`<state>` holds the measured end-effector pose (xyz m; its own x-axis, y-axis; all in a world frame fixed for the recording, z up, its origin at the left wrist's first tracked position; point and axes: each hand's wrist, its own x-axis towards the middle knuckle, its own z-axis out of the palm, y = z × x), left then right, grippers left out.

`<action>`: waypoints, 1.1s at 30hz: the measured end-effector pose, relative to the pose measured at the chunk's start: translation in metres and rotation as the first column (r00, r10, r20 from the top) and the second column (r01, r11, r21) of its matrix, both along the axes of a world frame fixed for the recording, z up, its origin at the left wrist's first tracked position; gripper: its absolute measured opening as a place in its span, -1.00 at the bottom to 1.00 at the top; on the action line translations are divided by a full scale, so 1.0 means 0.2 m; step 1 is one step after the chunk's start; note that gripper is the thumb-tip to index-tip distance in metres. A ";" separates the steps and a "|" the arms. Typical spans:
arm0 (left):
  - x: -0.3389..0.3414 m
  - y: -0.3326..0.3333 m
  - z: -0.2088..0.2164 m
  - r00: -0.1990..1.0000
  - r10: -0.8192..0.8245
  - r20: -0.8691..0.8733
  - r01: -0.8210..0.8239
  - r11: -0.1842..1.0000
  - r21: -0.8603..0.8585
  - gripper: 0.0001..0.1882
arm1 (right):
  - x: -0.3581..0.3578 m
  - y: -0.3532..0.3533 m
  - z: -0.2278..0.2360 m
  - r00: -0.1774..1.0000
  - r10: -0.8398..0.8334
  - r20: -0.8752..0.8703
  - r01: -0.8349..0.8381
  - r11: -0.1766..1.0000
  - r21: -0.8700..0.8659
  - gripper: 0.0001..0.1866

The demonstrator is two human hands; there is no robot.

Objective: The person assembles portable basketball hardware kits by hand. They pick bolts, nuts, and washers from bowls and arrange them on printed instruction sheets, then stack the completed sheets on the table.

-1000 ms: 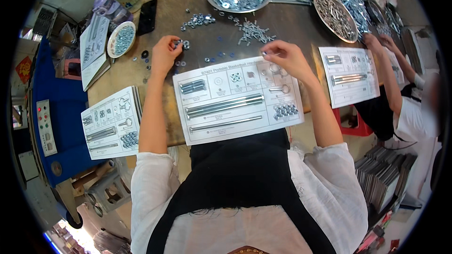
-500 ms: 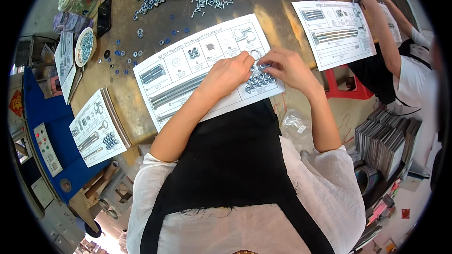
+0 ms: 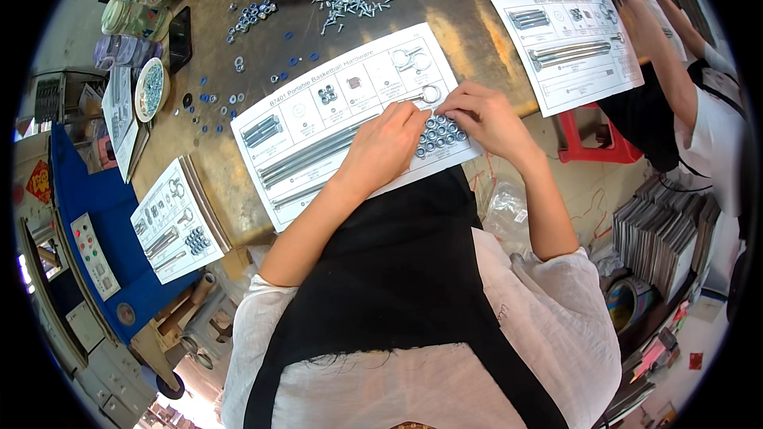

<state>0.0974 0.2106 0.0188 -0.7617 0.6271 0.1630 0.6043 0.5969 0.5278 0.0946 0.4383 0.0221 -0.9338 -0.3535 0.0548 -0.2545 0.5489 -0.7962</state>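
A cluster of small metal nuts [image 3: 439,134] lies in rows on the lower right corner of a printed parts sheet [image 3: 334,119], near the counter [image 3: 445,0] edge. Both hands rest on it: the left hand [image 3: 387,145] lies flat beside the nuts, fingers loosely curled, holding nothing visible; the right hand [image 3: 485,115] pinches at the cluster with its fingertips [image 3: 451,111]. The nuts look hard, light, smooth and apt to roll, best pinched singly by their flats. Loose screws [image 3: 350,1] and blue washers [image 3: 208,98] lie scattered farther off.
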 end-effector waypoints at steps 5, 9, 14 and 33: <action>0.03 -0.03 0.02 0.983 0.049 0.175 -0.058 0.997 0.052 -0.56 | 0.01 -0.01 -0.01 0.999 -0.038 -0.006 0.038 0.999 0.002 -0.86; 0.07 -0.04 0.00 0.983 0.055 0.177 -0.075 0.991 0.111 -0.55 | 0.03 -0.01 -0.02 0.998 -0.063 -0.013 0.064 0.998 0.005 -0.85; 0.05 -0.01 -0.01 0.970 0.030 0.242 -0.073 0.983 0.169 -0.53 | 0.03 -0.04 0.01 0.995 -0.092 0.038 0.092 0.996 -0.002 -0.87; -0.77 -0.37 -0.21 0.792 0.611 0.006 -0.610 0.791 -0.044 -0.81 | -0.86 -0.55 -0.18 0.944 -0.111 -0.312 0.183 0.960 0.211 -0.88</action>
